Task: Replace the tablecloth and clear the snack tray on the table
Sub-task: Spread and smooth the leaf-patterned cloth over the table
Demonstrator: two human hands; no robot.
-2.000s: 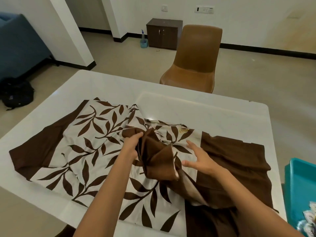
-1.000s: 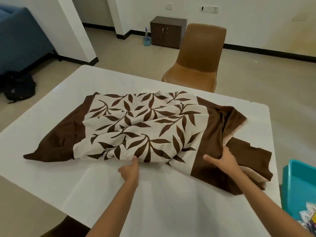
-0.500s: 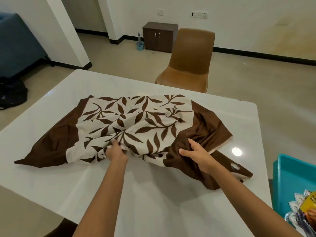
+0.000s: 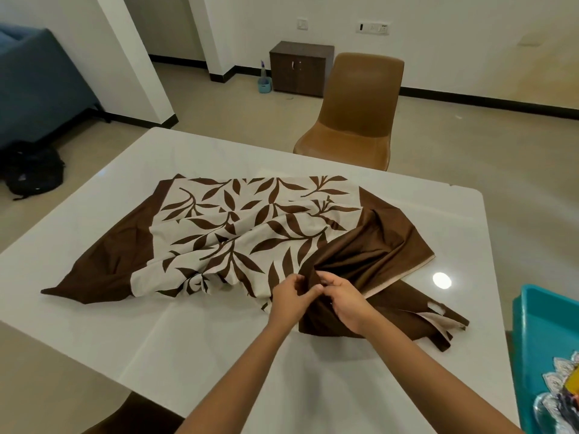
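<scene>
Bunched fabric sits between both hands: the left hand (image 4: 289, 296) and the right hand (image 4: 343, 298), touching each other, each pinch the dark brown border of the cream leaf-printed tablecloth (image 4: 247, 233), which lies rumpled on the glossy white table (image 4: 194, 346). Tugging from that single point could tighten the folds or drag the loose right tail off the edge.

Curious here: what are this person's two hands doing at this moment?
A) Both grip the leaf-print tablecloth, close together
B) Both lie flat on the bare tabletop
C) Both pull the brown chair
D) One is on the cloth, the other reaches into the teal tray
A: the left hand and right hand meet at the near side of the tablecloth, fingers curled into its brown fabric, away from the teal tray and brown chair.
</scene>
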